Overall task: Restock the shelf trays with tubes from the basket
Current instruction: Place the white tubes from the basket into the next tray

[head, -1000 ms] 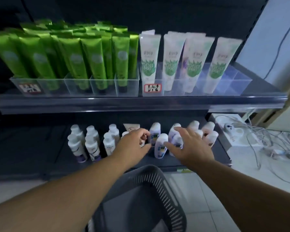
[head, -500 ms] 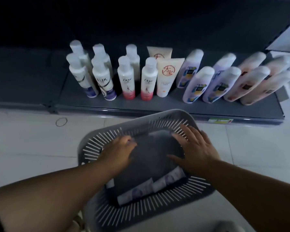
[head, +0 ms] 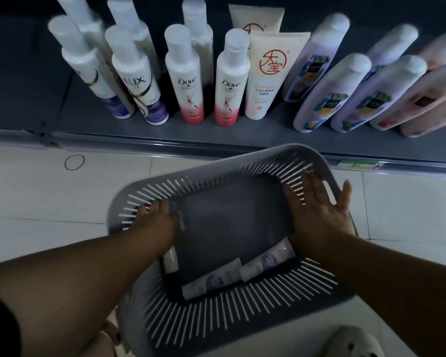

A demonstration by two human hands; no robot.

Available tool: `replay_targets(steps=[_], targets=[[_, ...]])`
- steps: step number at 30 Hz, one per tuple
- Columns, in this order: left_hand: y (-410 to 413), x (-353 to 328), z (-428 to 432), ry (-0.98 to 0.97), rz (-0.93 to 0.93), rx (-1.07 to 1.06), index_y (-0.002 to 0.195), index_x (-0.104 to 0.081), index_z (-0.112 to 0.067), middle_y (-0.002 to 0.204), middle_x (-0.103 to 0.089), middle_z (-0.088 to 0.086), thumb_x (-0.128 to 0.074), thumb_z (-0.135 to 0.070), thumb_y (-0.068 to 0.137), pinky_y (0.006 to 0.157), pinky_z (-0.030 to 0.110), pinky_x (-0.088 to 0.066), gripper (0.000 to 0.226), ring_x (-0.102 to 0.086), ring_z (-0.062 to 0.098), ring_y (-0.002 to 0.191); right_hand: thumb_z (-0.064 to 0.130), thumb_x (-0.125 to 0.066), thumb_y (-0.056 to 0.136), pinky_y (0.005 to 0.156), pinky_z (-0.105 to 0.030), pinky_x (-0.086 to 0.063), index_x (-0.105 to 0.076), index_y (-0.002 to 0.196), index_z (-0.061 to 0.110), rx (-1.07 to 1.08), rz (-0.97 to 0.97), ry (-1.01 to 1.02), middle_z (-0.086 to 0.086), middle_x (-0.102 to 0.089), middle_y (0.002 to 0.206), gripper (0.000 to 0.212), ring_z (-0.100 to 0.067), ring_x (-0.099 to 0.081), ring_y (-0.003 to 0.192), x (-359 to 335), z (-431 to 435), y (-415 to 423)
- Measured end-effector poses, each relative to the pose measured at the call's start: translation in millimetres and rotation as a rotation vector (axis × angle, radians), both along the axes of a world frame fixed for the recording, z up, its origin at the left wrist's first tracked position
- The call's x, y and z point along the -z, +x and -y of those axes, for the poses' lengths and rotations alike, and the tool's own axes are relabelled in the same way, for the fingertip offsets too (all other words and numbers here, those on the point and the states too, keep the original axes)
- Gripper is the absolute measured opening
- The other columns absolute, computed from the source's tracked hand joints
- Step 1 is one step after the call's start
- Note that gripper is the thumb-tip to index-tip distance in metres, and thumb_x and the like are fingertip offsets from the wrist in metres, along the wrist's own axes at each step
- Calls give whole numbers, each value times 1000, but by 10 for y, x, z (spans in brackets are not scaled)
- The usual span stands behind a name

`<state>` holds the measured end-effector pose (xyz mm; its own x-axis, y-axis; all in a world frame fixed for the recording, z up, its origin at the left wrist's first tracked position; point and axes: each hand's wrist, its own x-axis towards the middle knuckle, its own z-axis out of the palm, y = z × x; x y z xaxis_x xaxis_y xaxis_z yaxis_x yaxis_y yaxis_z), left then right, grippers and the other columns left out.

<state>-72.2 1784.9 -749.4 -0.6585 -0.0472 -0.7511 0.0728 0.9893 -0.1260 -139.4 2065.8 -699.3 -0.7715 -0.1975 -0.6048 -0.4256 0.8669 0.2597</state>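
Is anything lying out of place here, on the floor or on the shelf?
Yes, one small thing: a thin dark ring, perhaps a rubber band, lies loose on the white floor left of the basket, before the shelf. The bottles stand in rows; nothing looks spilled.

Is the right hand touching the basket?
Touching. The head view shows the right hand spread flat against the slotted side wall of the basket, with the thumb reaching past the rim.

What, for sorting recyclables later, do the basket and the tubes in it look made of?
Basket: grey moulded plastic, matte, judging by its thin slotted walls and rounded rim. Tubes: probably soft plastic or laminate, faintly glossy white with purple print; one shows a flattened end.
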Motion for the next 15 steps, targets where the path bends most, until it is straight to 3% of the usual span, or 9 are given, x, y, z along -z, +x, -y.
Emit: replay_targets(steps=[3,6,8,10,13,15], targets=[[-237,-4,-107,12,-77,53,145,-29,-22,157,4,17,-44,-24,96,115,45,-3,51,0,36,144,53,-54,88,99,-68,20,23,148,26,137,15,9,-18,33,152,101,-36,32,140,-62,-87,44],[-474,-45,-223,40,-180,28,148,-23,-21,157,3,15,-43,-21,97,116,49,1,55,4,37,144,51,-55,88,103,-68,20,19,148,29,119,-56,-77,-13,37,150,98,-40,30,139,-123,-154,112],[-520,-30,-320,64,-149,60,148,-22,-25,157,5,13,-52,-30,93,115,53,-5,63,2,38,143,47,-70,75,109,-64,18,-6,150,30,-92,-146,-186,-11,15,158,100,-38,13,144,-95,-128,167],[-452,42,-385,101,-84,17,147,-25,-27,157,3,11,-56,-38,90,113,52,-13,66,-5,39,141,39,-81,61,114,-61,6,-31,145,28,-228,-146,-287,-13,-16,158,98,-37,-9,145,-56,-37,216],[-272,211,-397,136,32,-120,143,-29,-30,154,-4,13,-58,-39,86,111,50,-28,64,-20,42,136,40,-62,86,113,-55,12,-9,152,27,-264,116,-245,-8,5,161,85,-34,8,147,111,98,342],[-158,315,-412,136,131,-181,143,-28,-32,147,-17,16,-56,-39,87,107,46,-35,64,-33,39,130,37,-55,92,116,-55,9,-9,151,27,-253,260,-199,-5,10,161,76,-31,11,147,264,142,409]])
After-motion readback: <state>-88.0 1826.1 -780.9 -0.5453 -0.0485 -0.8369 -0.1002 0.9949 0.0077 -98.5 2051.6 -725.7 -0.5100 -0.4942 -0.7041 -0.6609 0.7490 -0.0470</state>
